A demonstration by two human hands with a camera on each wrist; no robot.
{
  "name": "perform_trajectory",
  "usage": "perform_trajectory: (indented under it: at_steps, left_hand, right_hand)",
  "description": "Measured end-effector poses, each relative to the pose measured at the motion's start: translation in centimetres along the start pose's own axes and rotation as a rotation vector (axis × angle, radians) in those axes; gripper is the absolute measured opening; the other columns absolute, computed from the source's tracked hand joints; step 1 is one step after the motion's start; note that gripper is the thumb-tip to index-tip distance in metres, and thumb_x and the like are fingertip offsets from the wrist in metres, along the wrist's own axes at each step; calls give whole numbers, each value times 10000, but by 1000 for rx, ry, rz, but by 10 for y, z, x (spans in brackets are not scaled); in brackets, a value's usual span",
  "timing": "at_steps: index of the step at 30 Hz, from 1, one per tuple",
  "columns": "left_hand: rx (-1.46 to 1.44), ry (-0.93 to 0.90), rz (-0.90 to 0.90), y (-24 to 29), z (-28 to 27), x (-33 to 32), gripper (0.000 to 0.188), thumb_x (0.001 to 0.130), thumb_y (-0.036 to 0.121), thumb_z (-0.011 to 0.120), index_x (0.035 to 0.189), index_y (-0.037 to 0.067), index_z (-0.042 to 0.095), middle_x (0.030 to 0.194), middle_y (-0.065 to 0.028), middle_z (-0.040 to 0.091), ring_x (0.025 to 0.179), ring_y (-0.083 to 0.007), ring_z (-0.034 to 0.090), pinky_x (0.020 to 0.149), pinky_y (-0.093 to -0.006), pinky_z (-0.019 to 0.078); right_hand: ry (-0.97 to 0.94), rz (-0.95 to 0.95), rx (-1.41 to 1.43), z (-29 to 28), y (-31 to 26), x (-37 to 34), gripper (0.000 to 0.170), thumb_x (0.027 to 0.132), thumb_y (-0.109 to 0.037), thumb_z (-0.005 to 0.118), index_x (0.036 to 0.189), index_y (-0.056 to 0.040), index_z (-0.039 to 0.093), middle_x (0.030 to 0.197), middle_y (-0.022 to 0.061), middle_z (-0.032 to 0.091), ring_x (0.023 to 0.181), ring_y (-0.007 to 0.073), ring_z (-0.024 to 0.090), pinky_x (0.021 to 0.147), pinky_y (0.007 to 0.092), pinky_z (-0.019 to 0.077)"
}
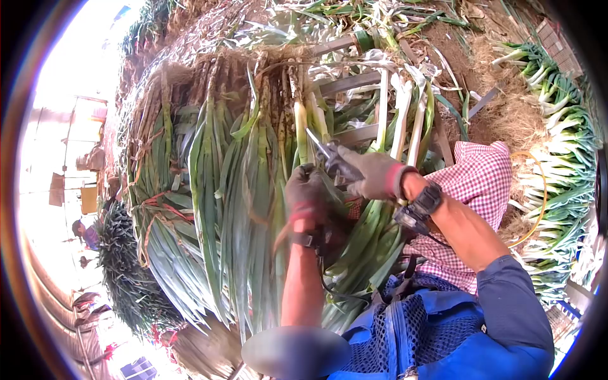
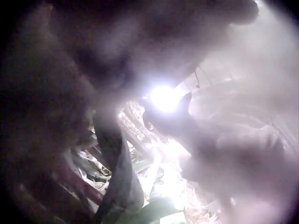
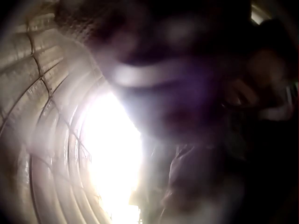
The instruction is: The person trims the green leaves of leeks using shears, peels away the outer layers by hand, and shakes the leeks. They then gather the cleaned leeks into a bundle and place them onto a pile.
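In the head view, my gloved left hand (image 1: 307,190) is curled around the green part of a leek (image 1: 301,130), whose soil-stained root end points away from me. My gloved right hand (image 1: 377,175) grips a dark-handled tool (image 1: 316,140) with a slim, pale metal tip, close beside that leek. Many unpeeled leeks (image 1: 234,164) lie side by side to the left, roots at the far end and leaves toward me. Blurred, dark glove shapes fill much of the left wrist view, with a leek leaf (image 2: 124,182) below. The right wrist view is mostly dark and blurred.
White-stemmed leeks (image 1: 402,114) lie on a metal frame (image 1: 351,82) just beyond my right hand. A checked cloth (image 1: 468,183) covers my lap. Rows of leeks (image 1: 560,139) line the far right. Stripped leaves and root litter (image 1: 506,120) cover the ground.
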State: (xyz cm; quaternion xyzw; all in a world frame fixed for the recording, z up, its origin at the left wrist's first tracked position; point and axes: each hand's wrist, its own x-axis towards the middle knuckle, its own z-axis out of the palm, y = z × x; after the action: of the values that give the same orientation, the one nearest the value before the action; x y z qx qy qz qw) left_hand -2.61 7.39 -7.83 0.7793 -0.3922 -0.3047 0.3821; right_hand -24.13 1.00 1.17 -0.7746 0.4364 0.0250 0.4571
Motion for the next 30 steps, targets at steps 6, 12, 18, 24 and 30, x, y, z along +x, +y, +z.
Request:
perform_trajectory:
  at_steps: [6,12,18,24,30]
  left_hand:
    - [-257,90,-158,-13,-6,26,290,905,120,829,1144,-6,722,866,-19,723,660,-98,626,602,-272,525]
    - [-91,-44,-205,-13,-12,42,297,893,147,846,1115,-17,737,865,-33,734,680,-112,643,613,-288,533]
    - [489,-131,-54,18,-28,37,422,900,367,816,1149,30,763,965,-122,801,834,-260,762,769,-397,578]
    - [916,-244,-73,43,-21,45,489,909,496,755,1173,85,770,1051,-204,783,1005,-415,738,870,-492,565]
    - [658,-249,-64,42,-23,37,616,832,538,834,1098,-14,769,1007,-241,779,959,-405,750,843,-472,567]
  right_hand:
    - [86,43,-2,-13,-1,66,956,877,-297,737,1683,-65,279,1141,267,738,1017,388,737,905,455,569]
    - [206,52,-116,-37,-8,133,871,860,-226,689,1649,-60,361,1138,260,741,1047,398,728,916,463,558]
    - [163,156,-57,-69,-13,166,715,859,-84,563,1563,-6,471,1301,279,704,1161,394,712,987,477,568]
    - [201,90,0,-50,0,154,778,869,-143,646,1615,-104,429,1162,239,741,1018,377,734,867,459,576]
    - [87,69,76,-17,22,71,945,864,-241,779,1688,-174,319,1180,197,742,1030,344,734,906,412,555]
